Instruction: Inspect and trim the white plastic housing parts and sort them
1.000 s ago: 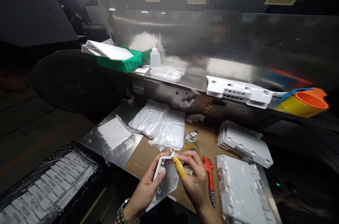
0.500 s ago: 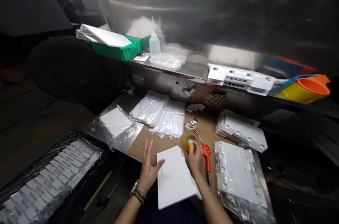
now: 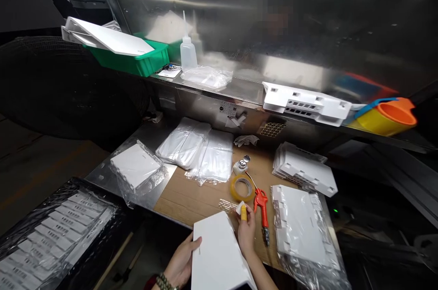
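A white plastic panel (image 3: 217, 253) is tilted at the bench's front edge. My left hand (image 3: 182, 258) grips its left edge, thumb on the face and fingers behind. My right hand (image 3: 247, 230), beside the panel's upper right edge, pinches a small white wad (image 3: 240, 208), perhaps cloth or tissue. A yellow cover (image 3: 243, 212) wraps one of its fingers. Just beyond this hand lies a roll of yellow tape (image 3: 242, 188). A red air blow gun (image 3: 262, 208) lies to its right, and a small bottle with a metal top (image 3: 241, 165) stands behind the tape.
Bagged white panels (image 3: 303, 226) and a stack of unbagged ones (image 3: 304, 169) are on the right. Clear plastic bags (image 3: 185, 143) and a bagged panel (image 3: 137, 165) occupy the left. The shelf above carries a green bin (image 3: 143, 61), a squeeze bottle (image 3: 188, 55) and a tape dispenser (image 3: 386, 116).
My left hand's spread fingers have closed on the panel's left edge. My right hand has drawn back from the tape roll, and the panel sits lower in view.
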The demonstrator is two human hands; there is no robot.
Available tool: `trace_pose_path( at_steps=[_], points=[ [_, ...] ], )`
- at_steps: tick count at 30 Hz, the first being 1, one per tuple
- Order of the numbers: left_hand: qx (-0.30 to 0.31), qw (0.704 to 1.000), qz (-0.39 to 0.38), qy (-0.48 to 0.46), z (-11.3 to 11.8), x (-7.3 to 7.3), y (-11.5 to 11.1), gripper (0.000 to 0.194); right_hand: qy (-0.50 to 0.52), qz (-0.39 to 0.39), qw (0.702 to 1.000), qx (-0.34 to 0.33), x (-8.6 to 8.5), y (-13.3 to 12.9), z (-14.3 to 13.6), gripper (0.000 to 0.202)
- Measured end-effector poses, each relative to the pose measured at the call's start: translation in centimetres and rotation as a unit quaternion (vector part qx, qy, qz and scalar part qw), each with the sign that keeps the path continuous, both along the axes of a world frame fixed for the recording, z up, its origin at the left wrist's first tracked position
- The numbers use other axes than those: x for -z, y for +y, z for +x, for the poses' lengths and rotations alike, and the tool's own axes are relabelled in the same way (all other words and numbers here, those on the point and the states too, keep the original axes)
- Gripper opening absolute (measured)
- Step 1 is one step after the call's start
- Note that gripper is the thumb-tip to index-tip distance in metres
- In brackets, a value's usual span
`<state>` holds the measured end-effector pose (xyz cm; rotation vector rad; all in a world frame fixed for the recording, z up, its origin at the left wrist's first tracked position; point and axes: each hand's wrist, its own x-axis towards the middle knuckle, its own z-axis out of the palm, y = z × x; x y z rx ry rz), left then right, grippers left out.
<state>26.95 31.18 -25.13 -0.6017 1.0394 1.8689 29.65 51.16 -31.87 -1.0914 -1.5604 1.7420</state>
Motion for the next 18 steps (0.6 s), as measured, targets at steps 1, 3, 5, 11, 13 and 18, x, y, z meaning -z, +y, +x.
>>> trace_pose_path(
  at_steps=[1, 3, 5, 11, 13, 18],
  points=[
    [0.006, 1.000, 0.004, -0.002, -0.3, -0.4, -0.2, 0.116, -0.009, 0.024, 1.000, 0.004, -0.2, 0.7, -0.3, 0.051],
    [0.006, 1.000, 0.002, -0.003, -1.3, -1.4, -1.0, 0.101, -0.033, 0.082, 0.996, 0.004, -0.7, 2.9, -1.0, 0.051],
    [0.000, 1.000, 0.014, -0.007, -3.1, -3.0, -2.3, 0.090, -0.066, 0.145, 0.987, -0.011, -1.1, 5.8, -2.0, 0.051],
    [-0.007, 0.989, 0.116, 0.088, -8.7, -10.4, -6.0, 0.073, -0.175, 0.320, 0.915, -0.175, -1.6, 11.7, -5.4, 0.017],
    [0.023, 0.980, 0.150, 0.130, -10.0, -12.9, -6.8, 0.065, -0.200, 0.364, 0.883, -0.220, -1.4, 11.8, -6.2, 0.014],
    [0.034, 0.975, 0.157, 0.155, -11.9, -16.2, -8.1, 0.056, -0.247, 0.440, 0.819, -0.273, -0.9, 11.2, -6.4, 0.026]
  ],
)
